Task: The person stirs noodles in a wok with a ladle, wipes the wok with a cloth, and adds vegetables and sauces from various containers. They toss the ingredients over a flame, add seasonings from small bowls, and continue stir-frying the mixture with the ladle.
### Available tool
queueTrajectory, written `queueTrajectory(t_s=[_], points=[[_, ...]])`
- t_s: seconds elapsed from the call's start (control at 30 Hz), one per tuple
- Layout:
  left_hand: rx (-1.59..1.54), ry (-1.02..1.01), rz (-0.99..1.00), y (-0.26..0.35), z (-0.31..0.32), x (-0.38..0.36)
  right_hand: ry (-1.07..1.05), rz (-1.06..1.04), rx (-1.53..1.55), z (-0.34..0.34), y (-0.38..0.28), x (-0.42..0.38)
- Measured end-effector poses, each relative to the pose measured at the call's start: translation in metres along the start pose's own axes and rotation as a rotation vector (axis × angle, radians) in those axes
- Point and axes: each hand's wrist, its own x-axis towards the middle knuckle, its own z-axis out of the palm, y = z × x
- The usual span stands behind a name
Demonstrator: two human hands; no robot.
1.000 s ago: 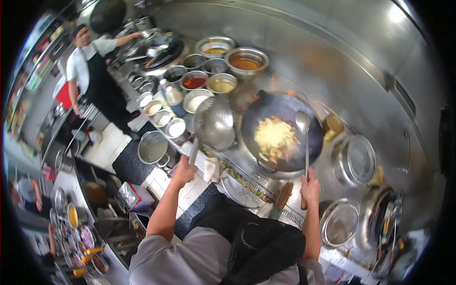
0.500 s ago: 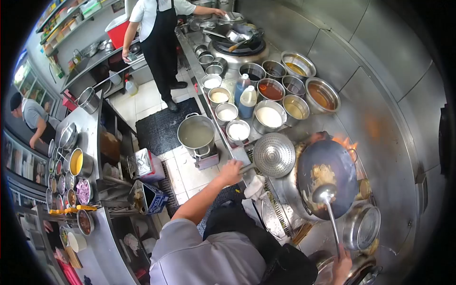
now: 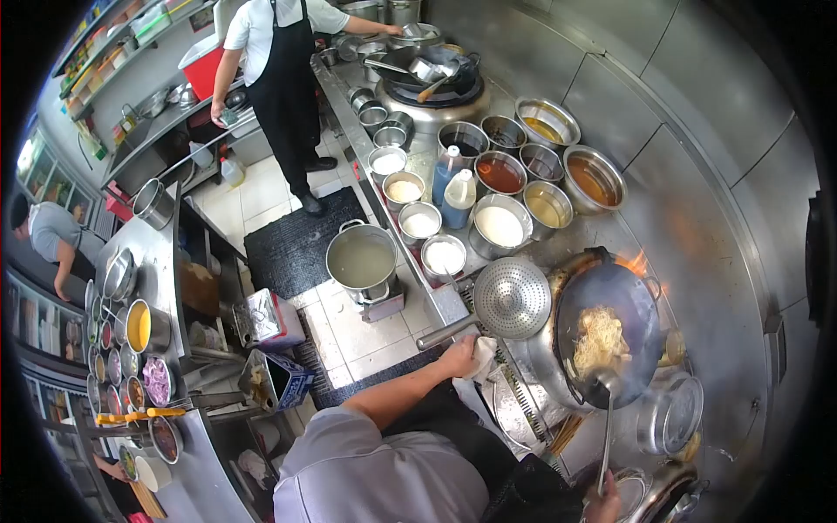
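My left hand is closed on a folded white cloth at the stove's front edge, its fingertips partly hidden. Just beyond it lies a perforated strainer, its handle pointing left. At the lower right, my right hand grips the long handle of a metal ladle. The ladle's bowl is down in a dark wok, against the near side of a heap of pale noodles. Flames show behind the wok's far rim.
Steel containers of sauces and white powders crowd the counter beyond the strainer, beside two squeeze bottles. A large pot stands low on my left. A co-worker stands farther back; another person is at far left.
My left hand has left the strainer's handle and moved nearer, onto the cloth. The ladle has drawn toward me, and the noodles now sit in a fuller heap.
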Motion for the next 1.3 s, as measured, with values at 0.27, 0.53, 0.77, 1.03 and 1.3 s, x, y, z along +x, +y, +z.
queueTrajectory(t_s=[0.27, 0.53, 0.77, 1.03, 1.3], points=[[0.114, -0.189, -0.129, 0.008, -0.003, 0.014, 0.237, 0.125, 0.478, 0.079, -0.092, 0.012], [0.231, -0.163, -0.138, 0.02, 0.012, 0.025, 0.693, -0.36, 0.09, 0.155, -0.058, 0.115], [-0.355, -0.323, -0.175, 0.011, -0.002, 0.026, 0.155, -0.111, 0.999, 0.111, -0.107, 0.07], [-1.584, -0.428, -0.425, 0.053, -0.05, 0.0, 0.307, -0.07, 0.638, 0.09, -0.066, 0.123], [-1.807, -0.481, -0.501, 0.071, -0.055, 0.0, -0.004, -0.17, 0.684, 0.08, -0.106, 0.14]])
